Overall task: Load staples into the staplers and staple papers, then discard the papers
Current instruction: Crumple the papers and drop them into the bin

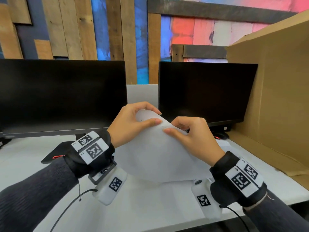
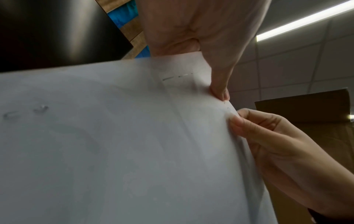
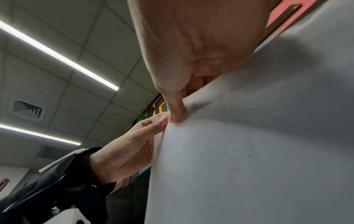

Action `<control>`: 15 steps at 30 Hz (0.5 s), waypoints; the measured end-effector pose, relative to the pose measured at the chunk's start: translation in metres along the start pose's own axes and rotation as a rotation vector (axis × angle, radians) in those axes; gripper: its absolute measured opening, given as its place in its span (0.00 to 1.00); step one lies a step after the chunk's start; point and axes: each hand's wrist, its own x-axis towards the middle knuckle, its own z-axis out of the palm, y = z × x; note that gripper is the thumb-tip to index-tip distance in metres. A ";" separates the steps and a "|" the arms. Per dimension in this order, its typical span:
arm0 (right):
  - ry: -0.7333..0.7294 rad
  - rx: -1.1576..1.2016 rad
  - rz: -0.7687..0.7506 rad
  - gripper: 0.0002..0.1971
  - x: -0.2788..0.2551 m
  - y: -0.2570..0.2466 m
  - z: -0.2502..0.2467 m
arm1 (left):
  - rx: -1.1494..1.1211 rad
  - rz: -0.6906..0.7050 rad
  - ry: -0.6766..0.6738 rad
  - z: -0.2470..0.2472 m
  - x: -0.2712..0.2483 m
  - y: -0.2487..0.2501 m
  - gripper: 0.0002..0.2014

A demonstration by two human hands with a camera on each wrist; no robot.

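Both my hands hold a white stack of papers up above the desk, in front of the two monitors. My left hand pinches the top corner between thumb and fingers. My right hand pinches the same top edge just to the right, thumb on the near side. Small staples show along that edge between the two thumbs. The left wrist view shows the paper from below, with staple marks near the top edge and the right hand at the side. No stapler is in view.
Two dark monitors stand at the back of the white desk. A large open cardboard box stands at the right. More white paper lies by the box, and a black monitor base sits at the left.
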 end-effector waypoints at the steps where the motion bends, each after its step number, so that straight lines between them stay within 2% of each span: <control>1: -0.010 -0.002 0.004 0.07 0.000 0.000 0.000 | 0.003 0.000 -0.004 0.000 0.000 0.000 0.07; 9: -0.035 0.055 0.029 0.05 0.001 0.003 0.004 | 0.003 -0.015 -0.012 0.002 0.000 -0.006 0.20; 15: -0.006 0.118 0.057 0.06 0.000 0.003 0.003 | 0.069 -0.003 0.027 0.005 0.000 -0.007 0.12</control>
